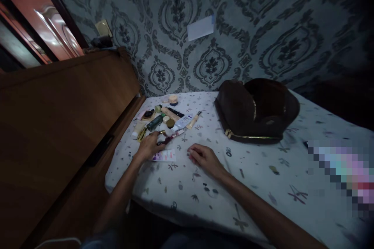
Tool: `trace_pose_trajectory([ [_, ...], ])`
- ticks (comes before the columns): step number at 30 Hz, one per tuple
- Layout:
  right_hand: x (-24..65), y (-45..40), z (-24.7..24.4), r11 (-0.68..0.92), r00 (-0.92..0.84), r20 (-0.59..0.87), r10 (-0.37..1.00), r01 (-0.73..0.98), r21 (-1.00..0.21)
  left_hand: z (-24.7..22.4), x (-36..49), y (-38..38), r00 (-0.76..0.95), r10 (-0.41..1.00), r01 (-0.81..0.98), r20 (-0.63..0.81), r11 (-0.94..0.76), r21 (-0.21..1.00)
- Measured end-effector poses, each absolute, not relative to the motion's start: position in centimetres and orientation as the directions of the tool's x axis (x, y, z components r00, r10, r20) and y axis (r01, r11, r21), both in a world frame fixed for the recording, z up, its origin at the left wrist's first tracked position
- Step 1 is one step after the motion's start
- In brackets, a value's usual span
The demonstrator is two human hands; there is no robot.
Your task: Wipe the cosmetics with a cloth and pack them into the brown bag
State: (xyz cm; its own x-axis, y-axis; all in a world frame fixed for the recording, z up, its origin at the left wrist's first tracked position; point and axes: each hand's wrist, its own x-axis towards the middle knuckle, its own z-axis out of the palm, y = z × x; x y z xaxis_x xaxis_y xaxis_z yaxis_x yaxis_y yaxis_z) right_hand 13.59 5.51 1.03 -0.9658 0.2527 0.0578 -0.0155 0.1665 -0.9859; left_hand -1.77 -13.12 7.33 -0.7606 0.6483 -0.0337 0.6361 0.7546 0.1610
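Note:
My left hand point(149, 146) reaches into the near edge of a group of cosmetics, its fingers at a dark red slim item point(172, 137) and a small gold-and-dark item point(161, 133); what it grips is too small to tell. Under and beside its fingertips lies a white and purple packet point(167, 155). My right hand point(204, 158) hovers over or rests on the white patterned sheet, fingers curled together; anything inside them is hidden. Behind lie a dark green tube point(154, 122), a pale blue tube point(183, 121), a cream tube point(193, 120) and a round jar point(173, 100).
A dark brown bag point(248, 116) with a gold zip stands open at the back right. A blurred, pixelated object point(344, 171) lies at the far right. Wooden furniture point(70, 124) borders the left side, and patterned wallpaper point(181, 46) rises behind.

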Motion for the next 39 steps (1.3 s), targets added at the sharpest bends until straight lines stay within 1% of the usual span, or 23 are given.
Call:
trace_pose_trajectory([
  [3, 13.6, 5.7, 1.1, 0.201, -0.963, 0.092, 0.252, -0.040, -0.979, 8.0, -2.3, -13.5, -0.788, 0.615, 0.596, 0.035, 0.747, 0.296],
  [5, 13.6, 5.9, 0.9, 0.282, -0.943, 0.149, 0.299, -0.062, -0.958, 9.0, -2.0, -13.3, -0.790, 0.609, 0.594, 0.072, 0.731, 0.336],
  [6, 13.5, 5.9, 0.8, 0.332, -0.925, 0.185, 0.332, -0.070, -0.941, 9.6, -1.6, -13.0, -0.774, 0.629, 0.612, 0.072, 0.714, 0.340],
  [9, 13.3, 6.2, 0.0, 0.456, -0.880, 0.299, 0.369, -0.109, -0.883, 11.1, 0.4, -11.6, -0.678, 0.735, 0.702, 0.012, 0.643, 0.306],
  [13, 13.1, 6.4, -1.1, 0.542, -0.858, 0.441, 0.262, -0.247, -0.803, 11.3, 3.1, -9.2, -0.493, 0.867, 0.843, -0.068, 0.496, 0.208],
  [16, 13.0, 6.6, -1.5, 0.583, -0.876, 0.448, 0.180, -0.271, -0.766, 10.7, 4.1, -8.0, -0.415, 0.908, 0.889, -0.061, 0.418, 0.186],
  [19, 13.0, 6.8, -1.6, 0.570, -0.888, 0.427, 0.169, -0.265, -0.778, 10.2, 4.5, -7.6, -0.390, 0.920, 0.896, 0.032, 0.371, 0.244],
  [23, 13.2, 6.8, -1.2, 0.510, -0.878, 0.425, 0.221, -0.268, -0.818, 9.3, 4.8, -7.3, -0.372, 0.906, 0.888, 0.200, 0.286, 0.360],
  [27, 13.6, 6.4, -0.7, 0.466, -0.892, 0.362, 0.270, -0.208, -0.860, 7.8, 5.2, -6.8, -0.433, 0.822, 0.850, 0.371, 0.236, 0.470],
  [29, 13.6, 6.2, -0.6, 0.480, -0.894, 0.331, 0.302, -0.158, -0.863, 6.8, 5.3, -6.6, -0.470, 0.773, 0.824, 0.425, 0.212, 0.526],
  [31, 13.5, 6.1, -0.6, 0.507, -0.887, 0.319, 0.334, -0.117, -0.854, 5.5, 5.2, -6.5, -0.493, 0.739, 0.810, 0.459, 0.197, 0.553],
  [33, 13.4, 6.1, -0.8, 0.521, -0.877, 0.329, 0.350, -0.109, -0.846, 4.2, 5.1, -6.5, -0.491, 0.718, 0.824, 0.493, 0.199, 0.531],
  [39, 13.6, 6.0, -0.4, 0.448, -0.861, 0.369, 0.349, -0.192, -0.873, 1.6, 4.4, -7.2, -0.387, 0.702, 0.912, 0.598, 0.195, 0.362],
])
